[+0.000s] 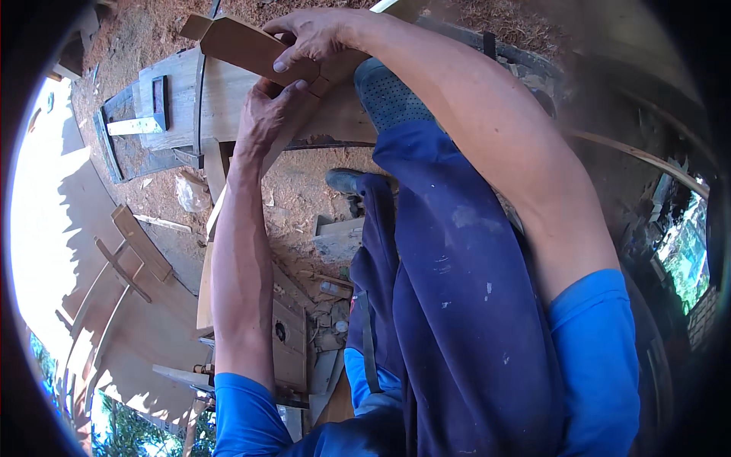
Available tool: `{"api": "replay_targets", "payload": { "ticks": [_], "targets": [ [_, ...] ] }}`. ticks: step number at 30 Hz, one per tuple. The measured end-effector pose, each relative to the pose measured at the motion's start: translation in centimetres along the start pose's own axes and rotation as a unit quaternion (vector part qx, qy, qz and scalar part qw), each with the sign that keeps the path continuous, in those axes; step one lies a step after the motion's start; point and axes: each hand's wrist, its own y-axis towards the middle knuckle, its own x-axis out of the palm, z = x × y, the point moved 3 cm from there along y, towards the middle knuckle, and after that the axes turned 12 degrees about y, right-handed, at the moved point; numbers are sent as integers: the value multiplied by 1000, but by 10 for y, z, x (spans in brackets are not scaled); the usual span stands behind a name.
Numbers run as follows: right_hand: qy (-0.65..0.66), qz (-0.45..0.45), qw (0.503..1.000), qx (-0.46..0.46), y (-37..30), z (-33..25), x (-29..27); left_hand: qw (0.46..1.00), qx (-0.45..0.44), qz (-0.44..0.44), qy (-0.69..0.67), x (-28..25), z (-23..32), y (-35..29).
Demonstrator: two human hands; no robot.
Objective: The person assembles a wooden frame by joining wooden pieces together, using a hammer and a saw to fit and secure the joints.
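Observation:
A brown wooden piece (242, 46) with a narrower tongue at its far left end lies slantwise over a pale plank (228, 95). My right hand (314, 39) reaches over from the right, thumb and fingers closed on the piece's upper side. Below it, my left hand (265, 118) grips the near edge by its lower end, the thumb on top and the fingers partly hidden. A try square (141, 126) with a light blade rests on the plank's left end. My foot in a grey perforated shoe (388, 91) presses on the plank, right of the hands.
Sawdust and shavings cover the ground (297, 179). A crumpled plastic bag (192, 192) lies below the plank. Wooden sticks and a frame (122, 259) stand at the left. A wooden box (289, 335) and scraps sit between my left arm and leg.

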Motion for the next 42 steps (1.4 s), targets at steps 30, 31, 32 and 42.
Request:
{"api": "replay_targets", "payload": {
  "ticks": [30,31,32,42],
  "targets": [
    [55,394,908,131,-132,15,0,987,85,133,19,49,-4,-30],
    [47,382,913,136,-141,18,20,992,53,114,5,54,-7,-27],
    [39,369,917,145,-147,22,33,995,20,93,-10,60,-9,-25],
    [333,311,882,117,-189,32,6,993,-10,38,-109,68,-5,-20]
  ]
}}
